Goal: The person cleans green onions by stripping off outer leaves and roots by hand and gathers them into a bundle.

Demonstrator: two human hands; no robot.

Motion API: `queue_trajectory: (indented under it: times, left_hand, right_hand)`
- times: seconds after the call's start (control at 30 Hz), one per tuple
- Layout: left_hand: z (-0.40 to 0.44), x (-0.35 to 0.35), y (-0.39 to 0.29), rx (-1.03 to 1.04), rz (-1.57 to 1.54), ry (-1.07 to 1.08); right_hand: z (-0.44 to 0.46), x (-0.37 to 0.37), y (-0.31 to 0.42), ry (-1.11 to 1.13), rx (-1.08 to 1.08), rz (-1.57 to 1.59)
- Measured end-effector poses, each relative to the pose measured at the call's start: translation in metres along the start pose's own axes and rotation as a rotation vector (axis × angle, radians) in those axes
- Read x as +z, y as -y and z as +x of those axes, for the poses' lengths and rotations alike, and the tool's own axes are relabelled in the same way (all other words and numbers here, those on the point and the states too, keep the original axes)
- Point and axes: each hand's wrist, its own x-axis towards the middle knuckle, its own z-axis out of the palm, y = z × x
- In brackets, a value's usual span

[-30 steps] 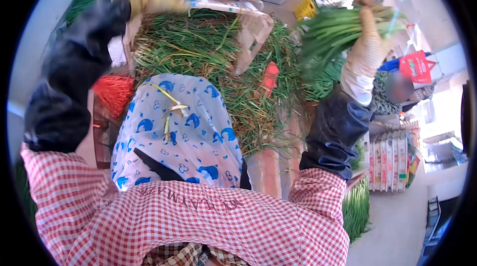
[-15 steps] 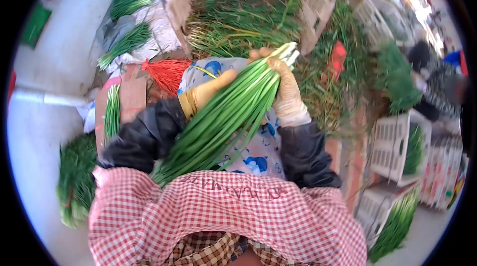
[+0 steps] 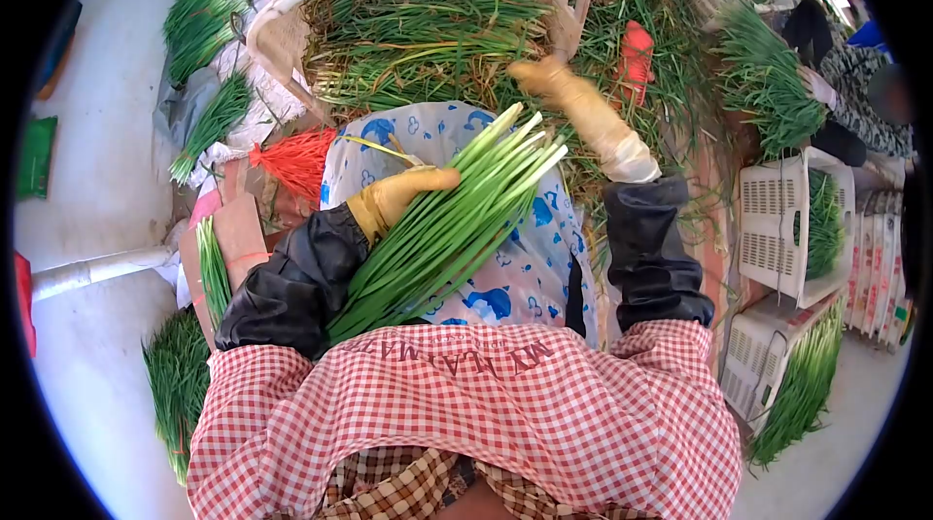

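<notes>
A bunch of garlic chives (image 3: 442,228) with white stem ends lies slantwise across my lap, stems pointing up and right. My left hand (image 3: 403,194), in a yellowish glove, is closed round it, its thumb over the leaves. My right hand (image 3: 573,102), in a pale stained glove, is off the bunch, above the near edge of the crate of loose chives (image 3: 428,34). Its fingers are stretched out, slightly blurred, with nothing visible in them. A plastic apron with blue prints (image 3: 486,301) covers my lap beneath the bunch.
Red ties (image 3: 296,162) lie left of my knees. A small tied bunch (image 3: 212,272) rests on cardboard (image 3: 238,238). Loose leaves (image 3: 632,131) and a red-orange item (image 3: 636,63) are to the right. White crates (image 3: 773,228) stand further right, near another person's hand (image 3: 818,87) at a chive bunch.
My right hand has let go of the stem ends and moved up and away towards the crate. My left hand keeps the bunch. The view has shifted slightly.
</notes>
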Motion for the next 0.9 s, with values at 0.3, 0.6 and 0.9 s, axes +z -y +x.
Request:
queue_trajectory:
  times: [0.3,0.6,0.9]
  left_hand:
    - [0.021,0.029,0.011,-0.062,0.203,-0.153]
    - [0.018,0.03,0.044,-0.002,0.406,-0.217]
    - [0.014,0.036,0.04,-0.029,0.347,-0.151]
  right_hand:
    - [-0.01,0.08,0.005,-0.297,-0.046,-0.851]
    - [0.019,-0.007,-0.115,-0.459,0.025,-1.071]
    - [-0.055,0.008,0.009,-0.115,-0.428,-0.784]
